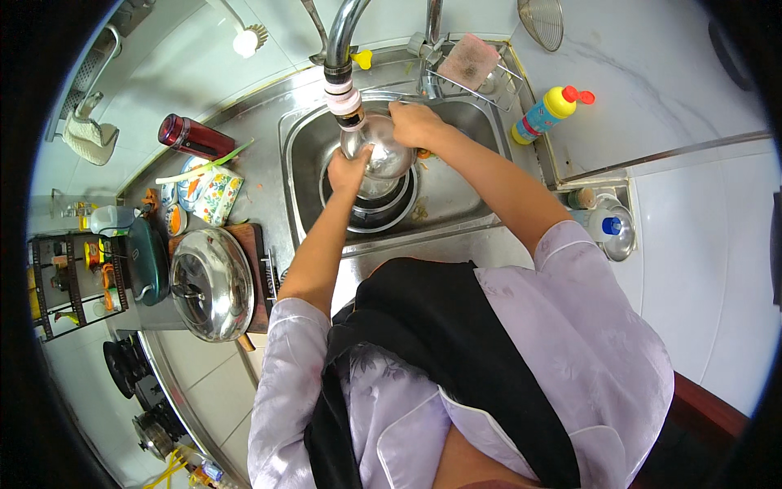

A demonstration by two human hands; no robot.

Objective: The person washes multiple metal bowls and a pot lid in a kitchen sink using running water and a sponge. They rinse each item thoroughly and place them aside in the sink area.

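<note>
A shiny stainless steel bowl [386, 150] is held in both hands over the sink [464, 202], close under the faucet nozzle [345, 104]. My left hand [349, 168] grips its near left rim, with the thumb on the metal. At the far right side my right hand [416, 125] has hold of the bowl's edge; some of its fingers are hidden. Below, a round metal pan [406, 214] sits in the sink basin, partly covered by the bowl. Orange and pale food scraps [420, 211] lie on the sink floor beside it.
Left of the sink are a red flask [195, 137], a green onion [204, 169], a patterned cloth [219, 194] and a metal lid [214, 284] on a cutting board [259, 293]. On the right stands a yellow-topped bottle [547, 116]. A pink sponge [469, 61] rests on a wire rack [507, 82].
</note>
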